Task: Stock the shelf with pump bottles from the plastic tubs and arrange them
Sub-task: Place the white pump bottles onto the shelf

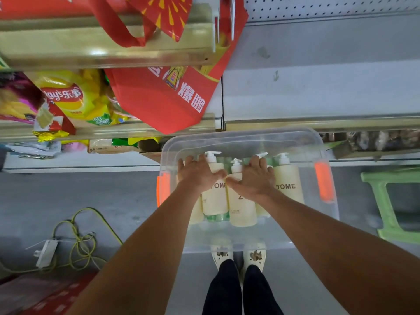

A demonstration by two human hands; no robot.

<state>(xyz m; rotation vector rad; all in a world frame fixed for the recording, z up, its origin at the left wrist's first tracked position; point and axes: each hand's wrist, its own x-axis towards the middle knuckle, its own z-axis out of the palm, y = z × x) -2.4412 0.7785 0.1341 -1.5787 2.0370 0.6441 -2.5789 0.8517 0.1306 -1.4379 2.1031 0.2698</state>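
As you stand over the clear plastic tub (247,137) on the floor, your left hand (198,173) and right hand (255,179) rest, fingers spread, on the cream pump bottles (287,178) inside.

The left hand (197,176) and right hand (254,178) cover the tops of the bottles under their fingers, so I cannot tell if they grip. Letters on the cream bottles (241,208) are partly hidden behind the thumbs. Green bottles (216,216) below the fingers are maybe lying down, too blurry.
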